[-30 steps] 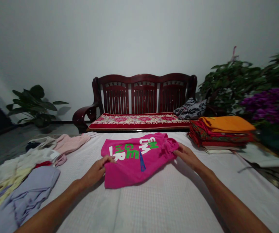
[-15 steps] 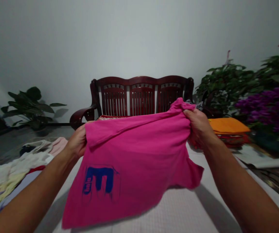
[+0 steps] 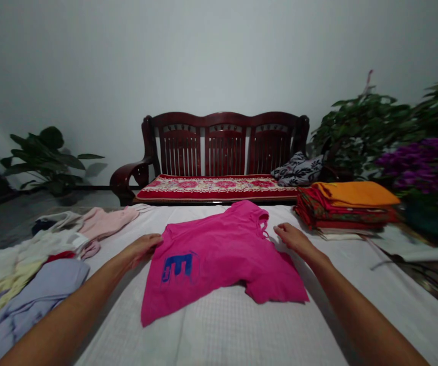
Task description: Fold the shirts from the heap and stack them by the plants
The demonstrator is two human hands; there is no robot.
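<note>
A pink T-shirt (image 3: 219,254) with a blue letter print lies sideways on the white-covered table, its neck opening to the right and its hem to the left. At the far hem corner, the fingers of my left hand (image 3: 145,247) are closed on the cloth's edge. My right hand (image 3: 294,238) hovers just right of the neckline, apart from the shirt, fingers slightly parted and holding nothing. The near sleeve spreads toward the lower right.
Loose clothes (image 3: 47,269) are heaped on the left of the table. Folded red and orange cloths (image 3: 350,203) are stacked at the right. Behind stands a wooden bench (image 3: 224,147) with a red floral cover (image 3: 219,188). Purple flowers (image 3: 425,168) and leafy plants flank the table.
The T-shirt has come down from mid-air onto the table. My right hand has let go near the neckline; my left hand has lowered with the hem.
</note>
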